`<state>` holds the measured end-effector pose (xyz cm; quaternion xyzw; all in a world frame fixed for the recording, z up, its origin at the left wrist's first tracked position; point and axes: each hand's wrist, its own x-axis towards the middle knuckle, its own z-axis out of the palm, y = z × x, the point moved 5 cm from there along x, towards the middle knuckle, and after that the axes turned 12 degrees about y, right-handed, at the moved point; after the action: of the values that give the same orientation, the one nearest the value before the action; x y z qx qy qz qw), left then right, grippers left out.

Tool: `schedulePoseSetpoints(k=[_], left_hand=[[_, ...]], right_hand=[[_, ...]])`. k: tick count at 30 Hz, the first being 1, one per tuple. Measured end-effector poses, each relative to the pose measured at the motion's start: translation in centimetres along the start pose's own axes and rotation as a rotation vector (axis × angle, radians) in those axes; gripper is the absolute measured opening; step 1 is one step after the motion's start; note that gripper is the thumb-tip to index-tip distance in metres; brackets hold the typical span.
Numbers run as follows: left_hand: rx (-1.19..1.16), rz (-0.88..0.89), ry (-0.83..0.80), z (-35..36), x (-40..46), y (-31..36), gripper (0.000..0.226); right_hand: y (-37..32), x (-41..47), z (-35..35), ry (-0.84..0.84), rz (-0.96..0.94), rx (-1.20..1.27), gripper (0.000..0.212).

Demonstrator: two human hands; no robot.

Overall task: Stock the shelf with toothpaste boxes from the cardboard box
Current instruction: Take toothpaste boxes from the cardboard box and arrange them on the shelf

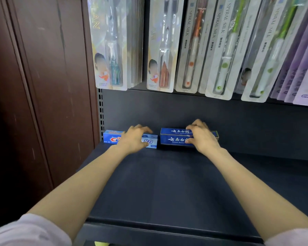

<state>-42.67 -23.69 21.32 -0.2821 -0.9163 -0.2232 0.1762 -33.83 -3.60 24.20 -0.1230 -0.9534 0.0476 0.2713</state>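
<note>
- Two toothpaste boxes are lined up end to end at the very back of the dark shelf [167, 183], right up against the back panel.
- The light blue toothpaste box [150, 141] is parked in the back left corner, with the dark blue toothpaste box [174, 138] just beside it on the right, a small gap left between them.
- The light blue one is covered by the left hand [134, 139], fingers curled over the top and thumb at the front, so the grip is holding that box.
- The dark blue box is gripped the same way by the right hand [202, 137], fingers draped over the top edge, thumb on the front face.
- Both forearms are stretched out over the shelf, pale sleeves pushed up near the elbows.
- Packaged toothbrushes [190, 45] are hung in rows above.
- A dark brown wooden panel [43, 77] is seen to the left of the shelf.
</note>
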Motion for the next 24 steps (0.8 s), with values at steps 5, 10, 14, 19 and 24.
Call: schedulePoseSetpoints(k=[5, 10, 14, 19, 24], left_hand=[[0.135, 0.045, -0.021, 1.2, 0.1, 0.6, 0.045], [0.15, 0.053, -0.039, 1.8, -0.2, 0.5, 0.049], [0.157, 0.038, -0.059, 2.1, -0.1, 0.6, 0.05], [0.176, 0.015, -0.082, 1.8, -0.5, 1.2, 0.052], [0.197, 0.0, 0.028, 0.3, -2.0, 2.9, 0.048]], right_hand=[[0.3, 0.6, 1.7, -0.003, -0.006, -0.039, 0.051], [-1.5, -0.3, 3.3, 0.038, -0.125, -0.098, 0.047], [-1.9, -0.8, 4.4, 0.023, -0.145, -0.144, 0.046], [-2.2, -0.7, 4.2, -0.035, -0.144, -0.115, 0.046], [-2.8, -1.9, 2.3, -0.048, -0.057, 0.121, 0.05]])
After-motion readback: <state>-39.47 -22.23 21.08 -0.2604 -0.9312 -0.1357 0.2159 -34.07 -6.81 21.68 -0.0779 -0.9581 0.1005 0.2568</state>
